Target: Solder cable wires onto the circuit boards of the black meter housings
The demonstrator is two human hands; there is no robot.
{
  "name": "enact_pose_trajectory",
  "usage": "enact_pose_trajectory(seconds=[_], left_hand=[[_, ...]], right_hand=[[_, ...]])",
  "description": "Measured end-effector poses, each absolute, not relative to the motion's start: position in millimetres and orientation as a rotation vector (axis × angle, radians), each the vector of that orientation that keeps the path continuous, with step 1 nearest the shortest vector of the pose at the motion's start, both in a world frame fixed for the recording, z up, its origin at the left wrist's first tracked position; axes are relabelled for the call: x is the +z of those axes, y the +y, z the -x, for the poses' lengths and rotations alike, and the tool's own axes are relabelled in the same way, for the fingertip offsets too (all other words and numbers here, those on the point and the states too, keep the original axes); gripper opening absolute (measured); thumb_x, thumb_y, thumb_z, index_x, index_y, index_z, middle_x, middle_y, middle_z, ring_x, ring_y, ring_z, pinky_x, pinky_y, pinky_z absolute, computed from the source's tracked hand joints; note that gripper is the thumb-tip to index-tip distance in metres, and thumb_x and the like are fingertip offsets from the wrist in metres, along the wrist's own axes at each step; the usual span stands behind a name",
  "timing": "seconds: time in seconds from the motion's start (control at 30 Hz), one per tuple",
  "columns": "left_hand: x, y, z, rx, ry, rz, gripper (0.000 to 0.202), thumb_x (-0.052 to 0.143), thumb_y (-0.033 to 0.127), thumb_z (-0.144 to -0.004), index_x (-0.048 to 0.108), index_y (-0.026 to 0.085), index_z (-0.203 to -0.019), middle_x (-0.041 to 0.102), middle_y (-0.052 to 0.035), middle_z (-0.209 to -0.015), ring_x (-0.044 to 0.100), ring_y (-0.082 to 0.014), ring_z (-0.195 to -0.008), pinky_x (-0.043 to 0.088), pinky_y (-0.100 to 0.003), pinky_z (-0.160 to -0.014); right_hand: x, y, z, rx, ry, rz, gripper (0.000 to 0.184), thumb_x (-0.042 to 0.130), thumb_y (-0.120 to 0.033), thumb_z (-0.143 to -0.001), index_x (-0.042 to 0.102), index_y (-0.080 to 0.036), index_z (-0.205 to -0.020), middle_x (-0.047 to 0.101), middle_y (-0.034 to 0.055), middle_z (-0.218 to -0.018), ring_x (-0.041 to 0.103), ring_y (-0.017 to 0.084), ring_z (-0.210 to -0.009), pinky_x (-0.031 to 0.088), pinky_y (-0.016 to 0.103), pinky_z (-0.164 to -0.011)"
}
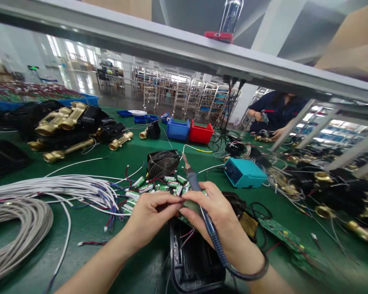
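My left hand point(149, 218) is closed, thumb and fingertips pinched on something too small and hidden to make out. My right hand point(225, 220) grips a soldering iron point(194, 179), tip pointing up and away, its cord running back over the wrist. Thumb and forefinger of that hand also close on a small greenish piece point(191, 206), touching the left fingertips. Below both hands lies an open black plastic housing point(199, 263) with red and white wires inside. Just beyond the fingers is a pile of green-and-white cylindrical cells point(131, 196) with leads.
A black fan point(163, 164) stands behind the cells. To its right is a teal soldering station box point(248, 173). Cable bundles point(18, 228) and brass-fitted units point(64, 118) occupy the left. Blue point(178, 129) and red bins point(201, 133) stand behind. Green circuit boards point(290, 239) lie right; a co-worker point(279, 112) works beyond.
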State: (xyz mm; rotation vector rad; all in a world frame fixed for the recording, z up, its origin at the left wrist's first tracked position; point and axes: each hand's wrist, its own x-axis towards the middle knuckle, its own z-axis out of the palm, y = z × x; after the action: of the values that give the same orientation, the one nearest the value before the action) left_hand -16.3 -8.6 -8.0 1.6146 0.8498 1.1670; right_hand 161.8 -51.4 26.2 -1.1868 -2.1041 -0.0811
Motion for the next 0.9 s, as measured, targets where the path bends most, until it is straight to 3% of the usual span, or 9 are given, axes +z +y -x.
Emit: enact_pose_trajectory(seconds=[0.23, 0.5, 0.9], left_hand=[[-8.0, -9.7, 18.1, 1.168, 0.862, -1.699, 0.017, 0.068, 0.029, -0.078, 0.082, 0.021, -0.074, 0.072, -0.0025, -0.064, 0.061, -0.0163, -0.06, 0.044, -0.026, -0.058], [-3.9, -12.0, 15.1, 1.241, 0.877, -1.583, 0.009, 0.074, 0.026, -0.071, 0.078, 0.02, -0.065, 0.066, -0.0008, -0.06, 0.057, -0.014, -0.057, 0.042, -0.023, -0.052], [-7.6, -11.1, 19.0, 1.241, 0.821, -1.645, 0.015, 0.076, 0.031, -0.077, 0.077, 0.021, -0.066, 0.064, -0.0012, -0.061, 0.055, -0.0152, -0.06, 0.041, -0.026, -0.055]], right_hand=[[23.4, -47.0, -159.9, -0.276, -2.073, 1.203, 0.015, 0.062, -0.027, -0.095, 0.073, -0.023, -0.085, 0.058, 0.0057, -0.086, 0.058, 0.021, -0.083, 0.05, 0.032, -0.073], [20.0, -53.3, -167.7, -0.024, -2.044, 1.217, 0.012, 0.059, -0.023, -0.094, 0.071, -0.025, -0.092, 0.061, 0.0036, -0.09, 0.061, 0.019, -0.09, 0.048, 0.033, -0.083], [10.5, -56.4, -167.9, 0.064, -2.044, 1.269, 0.014, 0.056, -0.024, -0.097, 0.07, -0.027, -0.095, 0.059, 0.0041, -0.097, 0.058, 0.02, -0.094, 0.046, 0.035, -0.085]])
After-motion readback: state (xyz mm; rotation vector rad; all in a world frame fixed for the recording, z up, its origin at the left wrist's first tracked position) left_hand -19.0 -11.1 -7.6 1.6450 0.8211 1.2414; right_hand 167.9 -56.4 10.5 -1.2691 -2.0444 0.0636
